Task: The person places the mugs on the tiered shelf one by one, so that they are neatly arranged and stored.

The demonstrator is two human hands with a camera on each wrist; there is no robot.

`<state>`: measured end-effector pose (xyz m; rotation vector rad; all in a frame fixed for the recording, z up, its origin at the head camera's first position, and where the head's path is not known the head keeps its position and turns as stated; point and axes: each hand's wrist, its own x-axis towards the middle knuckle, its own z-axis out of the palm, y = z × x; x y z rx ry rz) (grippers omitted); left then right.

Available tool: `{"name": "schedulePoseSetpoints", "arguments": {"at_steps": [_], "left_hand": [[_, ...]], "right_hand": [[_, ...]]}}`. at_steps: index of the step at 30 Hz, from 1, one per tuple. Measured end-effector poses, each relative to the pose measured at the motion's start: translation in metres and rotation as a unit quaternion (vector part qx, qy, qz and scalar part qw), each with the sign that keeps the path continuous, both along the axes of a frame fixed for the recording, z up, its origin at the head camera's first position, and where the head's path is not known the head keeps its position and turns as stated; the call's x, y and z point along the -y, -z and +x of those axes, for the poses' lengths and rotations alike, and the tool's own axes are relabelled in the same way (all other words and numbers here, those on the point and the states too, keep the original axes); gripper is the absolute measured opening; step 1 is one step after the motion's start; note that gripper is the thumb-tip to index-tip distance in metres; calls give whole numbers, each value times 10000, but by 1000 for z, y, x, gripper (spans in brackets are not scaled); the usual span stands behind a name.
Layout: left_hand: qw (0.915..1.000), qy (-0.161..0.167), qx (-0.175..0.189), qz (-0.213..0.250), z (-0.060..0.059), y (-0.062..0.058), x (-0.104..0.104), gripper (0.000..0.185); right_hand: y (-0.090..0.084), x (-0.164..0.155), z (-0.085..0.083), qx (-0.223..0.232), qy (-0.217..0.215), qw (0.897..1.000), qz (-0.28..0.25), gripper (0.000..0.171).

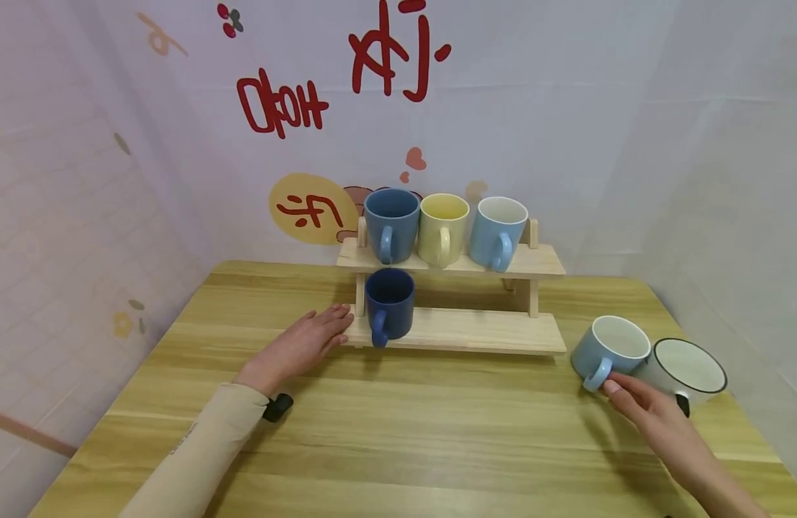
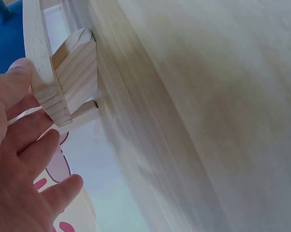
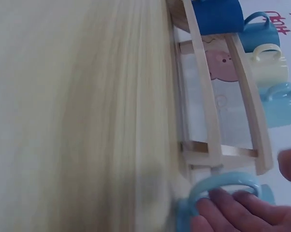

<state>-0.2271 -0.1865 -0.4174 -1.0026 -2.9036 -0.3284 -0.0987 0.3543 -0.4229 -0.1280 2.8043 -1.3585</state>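
Observation:
On the right, my right hand [image 1: 657, 421] holds a light blue mug [image 1: 602, 349] with a white inside by its handle [image 3: 225, 180]. In the right wrist view its fingertips [image 3: 237, 200] are at the handle loop, with the thumb held apart from them. My left hand [image 1: 308, 338] rests with straight fingers on the left end of the lower shelf [image 1: 476, 329] of a two-tier wooden rack. The left wrist view shows the left thumb on the board [image 2: 44, 72] and the other fingers at its end. Close by, a dark blue mug [image 1: 390, 306] stands on that shelf.
A white mug [image 1: 690, 367] with a black rim stands right of the light blue mug. On the upper shelf [image 1: 541, 262] stand a grey-blue mug [image 1: 392, 226], a yellow mug [image 1: 442, 230] and another light blue mug [image 1: 498, 230]. A printed curtain [image 1: 534, 93] hangs behind the wooden table [image 1: 398, 432].

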Motion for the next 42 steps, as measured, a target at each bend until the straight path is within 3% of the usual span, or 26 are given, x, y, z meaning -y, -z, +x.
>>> {"name": "schedulePoseSetpoints", "arguments": {"at_steps": [3,6,10,16,23,26,31,33,38,42], "left_hand": [[10000,27,36,28,0,1,0,47],[10000,17,52,78,0,1,0,47],[9999,32,23,114,-1,0,0,47],[9999,121,-51,-29,-2,-1,-1,46],[10000,56,-19,-39,-1,0,-1,45],[10000,54,-31,-25,-1,1,0,46],[10000,35,8,3,-1,1,1,46],[10000,29,24,-17,-1,1,1,46],[10000,21,41,-46,-2,-1,0,46],[9999,-17,74,-72,-2,-1,0,47]], "right_hand": [[5,0,-6,150,-135,9925,-1208,50],[10,0,-14,416,-197,9670,-2507,52],[16,3,-21,586,-70,9428,-3281,51],[19,10,-26,529,257,9432,-3271,49],[20,17,-30,369,833,9605,-2628,52],[23,18,-29,185,916,9545,-2832,46],[24,19,-25,-168,787,9257,-3697,28],[21,20,-24,-317,707,9207,-3824,27],[11,24,-20,-668,503,9181,-3875,30],[-2,32,-19,-660,431,9253,-3710,32]]}}
